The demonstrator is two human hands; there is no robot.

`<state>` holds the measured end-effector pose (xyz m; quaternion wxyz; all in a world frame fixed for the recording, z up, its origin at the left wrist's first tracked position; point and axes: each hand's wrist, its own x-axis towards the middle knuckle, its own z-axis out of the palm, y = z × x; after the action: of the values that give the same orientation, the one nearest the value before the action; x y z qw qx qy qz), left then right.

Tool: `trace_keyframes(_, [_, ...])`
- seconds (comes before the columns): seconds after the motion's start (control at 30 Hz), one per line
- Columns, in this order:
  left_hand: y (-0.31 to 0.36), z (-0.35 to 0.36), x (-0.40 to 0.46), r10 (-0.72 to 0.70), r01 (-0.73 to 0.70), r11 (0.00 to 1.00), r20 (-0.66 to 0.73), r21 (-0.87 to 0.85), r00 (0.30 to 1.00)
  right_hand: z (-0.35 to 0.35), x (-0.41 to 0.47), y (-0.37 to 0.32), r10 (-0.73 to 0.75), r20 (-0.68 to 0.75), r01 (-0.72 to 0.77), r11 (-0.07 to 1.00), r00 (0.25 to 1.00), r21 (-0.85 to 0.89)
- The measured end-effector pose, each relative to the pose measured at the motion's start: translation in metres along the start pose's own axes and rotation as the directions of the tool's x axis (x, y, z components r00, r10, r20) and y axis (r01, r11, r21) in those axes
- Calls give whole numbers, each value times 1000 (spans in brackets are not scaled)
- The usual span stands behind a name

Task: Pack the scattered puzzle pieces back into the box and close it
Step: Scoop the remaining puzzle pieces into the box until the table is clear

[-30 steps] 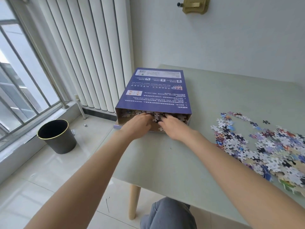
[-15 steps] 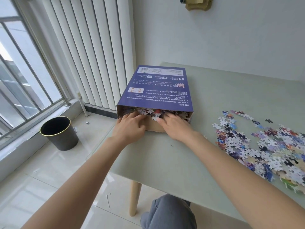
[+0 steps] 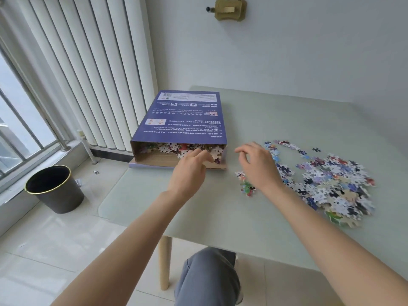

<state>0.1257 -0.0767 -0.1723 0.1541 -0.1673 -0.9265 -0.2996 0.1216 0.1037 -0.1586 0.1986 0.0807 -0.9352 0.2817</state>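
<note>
Puzzle box (image 3: 180, 120) lies flat at centre frame, near the table's (image 3: 287, 120) left edge; open end faces the viewer, w/ pieces inside (image 3: 176, 147) heaped at the mouth. Bottom flap (image 3: 154, 163) lies out on the table.

Left hand (image 3: 191, 171): fingers reach into the box mouth and touch the pieces there; cannot tell if any is pinched. Right hand (image 3: 257, 164): fingers loosely curled, holding nothing, above the table btwn box and main pile.

Loose puzzle pieces (image 3: 331, 184) spread over right-centre frame; small cluster (image 3: 247, 184) sits just left of the right wrist.

Risks (judgement):
- Box is flat w/ mouth open: pieces packed at the front could spill back out if left hand pulls away carelessly.
- Box close to table edge: a push could slide it off twd the floor and waste bin (image 3: 54, 188), lower left.
- Sweeping the big pile fast could send pieces off the near edge.
- Single stray piece (image 3: 316, 149) at pile's upper side is easy to miss.
</note>
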Motion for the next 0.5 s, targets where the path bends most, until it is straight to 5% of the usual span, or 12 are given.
trace_keyframes(0.13, [35, 29, 2, 61, -31, 992, 255, -122, 965, -13, -2, 51, 267, 174, -246, 960, 948, -136])
trace_keyframes(0.33, [52, 52, 5, 79, -117, 992, 460, 55, 884, -20, 41, 106, 477, 327, -378, 868, 816, -322])
trace_keyframes(0.5, [61, 71, 13, 40, -72, 996, 497, 46, 867, -9, 44, 117, 308, 428, -211, 943, 850, -259])
